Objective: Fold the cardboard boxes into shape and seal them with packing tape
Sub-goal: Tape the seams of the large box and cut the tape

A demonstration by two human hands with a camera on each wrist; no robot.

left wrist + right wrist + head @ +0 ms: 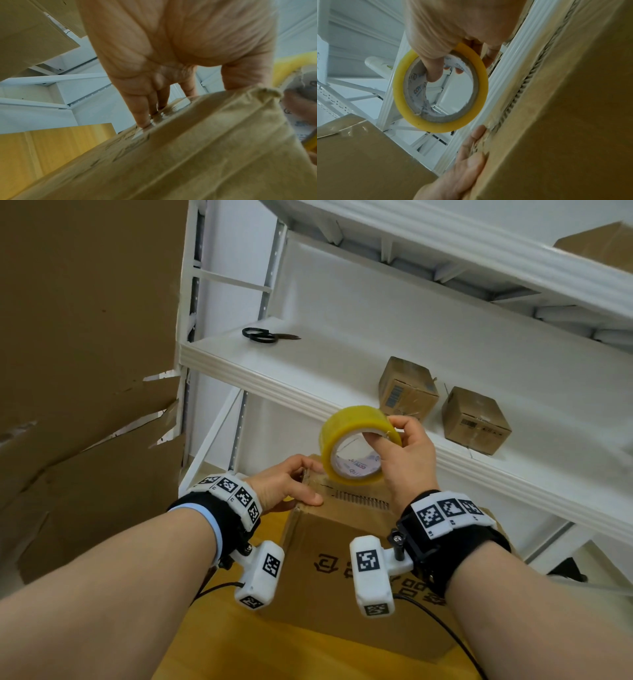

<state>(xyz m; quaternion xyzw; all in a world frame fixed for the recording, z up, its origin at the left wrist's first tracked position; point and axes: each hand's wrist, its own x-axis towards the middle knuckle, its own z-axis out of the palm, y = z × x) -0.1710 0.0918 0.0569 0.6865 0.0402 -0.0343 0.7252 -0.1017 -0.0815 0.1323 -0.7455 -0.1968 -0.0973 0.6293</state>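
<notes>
A brown cardboard box (pixel 329 570) with dark print stands on a yellow table (pixel 219 642) in front of me. My left hand (pixel 291 484) grips its far top-left corner, thumb on the top face and fingers over the far side, pressing a shiny tape strip (pixel 154 119) there. My right hand (pixel 400 453) holds a yellow roll of packing tape (pixel 356 440) just above the box's far edge, thumb inside the core (pixel 435 73) and fingers over the rim. The box (pixel 565 108) fills the right of the right wrist view.
A white metal shelf (pixel 342 364) stands behind the box. On it lie black-handled scissors (pixel 263 335) at the left and two small taped cardboard boxes (pixel 407 388) (pixel 474 419) at the right. Large flat cardboard sheets (pixel 85 354) lean at the left.
</notes>
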